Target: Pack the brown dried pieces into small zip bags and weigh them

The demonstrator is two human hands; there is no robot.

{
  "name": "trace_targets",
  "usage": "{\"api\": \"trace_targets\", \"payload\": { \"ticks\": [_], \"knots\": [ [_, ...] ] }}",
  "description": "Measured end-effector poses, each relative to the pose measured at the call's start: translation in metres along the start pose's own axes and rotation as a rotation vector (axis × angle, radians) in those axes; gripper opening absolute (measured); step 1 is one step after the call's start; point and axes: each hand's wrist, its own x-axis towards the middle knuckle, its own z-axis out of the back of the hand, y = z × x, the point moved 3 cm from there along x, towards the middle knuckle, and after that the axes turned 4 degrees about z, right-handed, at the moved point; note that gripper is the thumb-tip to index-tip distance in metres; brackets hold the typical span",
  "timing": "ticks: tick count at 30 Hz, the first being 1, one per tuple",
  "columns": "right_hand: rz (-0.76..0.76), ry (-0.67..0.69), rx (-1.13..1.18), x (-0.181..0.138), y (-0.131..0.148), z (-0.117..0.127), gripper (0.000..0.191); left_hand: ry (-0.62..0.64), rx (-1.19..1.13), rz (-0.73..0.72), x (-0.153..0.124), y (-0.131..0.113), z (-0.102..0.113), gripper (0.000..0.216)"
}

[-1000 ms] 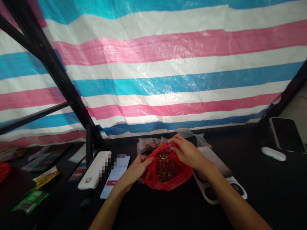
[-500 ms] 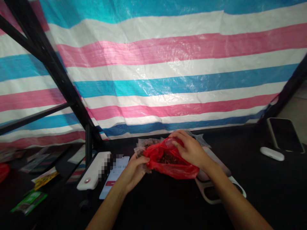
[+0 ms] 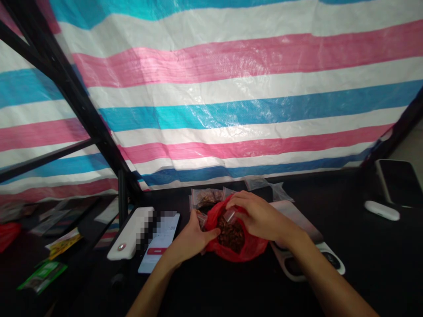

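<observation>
A red plastic bag (image 3: 253, 250) stands with its mouth wide, holding loose brown dried bits (image 3: 233, 235). My left hand (image 3: 194, 235) grips the bag's left rim, thumb over the edge. Beside those fingers is a small clear bag (image 3: 201, 216), partly hidden by the hand. My right hand (image 3: 257, 215) reaches into the mouth from the right, its fingers closed on a small clear plastic piece (image 3: 230, 215) like a little cup, just over the brown bits. Behind the red bag lie small clear zip bags (image 3: 207, 197) filled with brown bits.
A kitchen scale (image 3: 294, 275) with a shiny plate sits under my right forearm. To the left are a phone (image 3: 155, 259) and a white power bank (image 3: 124, 237). Clear bags (image 3: 280, 192) lie at the back. Another phone (image 3: 399, 182) and a white case (image 3: 381, 210) are at right.
The red bag's mouth has spread wider and tipped toward me, showing more brown bits. My right hand has moved lower into the mouth with the clear piece.
</observation>
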Motion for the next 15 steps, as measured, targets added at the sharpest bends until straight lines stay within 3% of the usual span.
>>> {"api": "trace_targets", "payload": {
  "ticks": [5,11,15],
  "knots": [
    [-0.108,0.119,-0.067,-0.006,-0.016,-0.014,0.057,0.011,-0.066,-0.042,-0.002,-0.005,-0.004,0.045],
    [-0.177,0.148,0.059,-0.013,-0.025,-0.014,0.032,-0.098,-0.256,-0.057,0.006,0.002,-0.012,0.033],
    [-0.223,0.179,0.136,-0.015,-0.026,-0.018,0.032,-0.107,-0.363,-0.044,0.006,0.003,-0.015,0.033]
  ]
}}
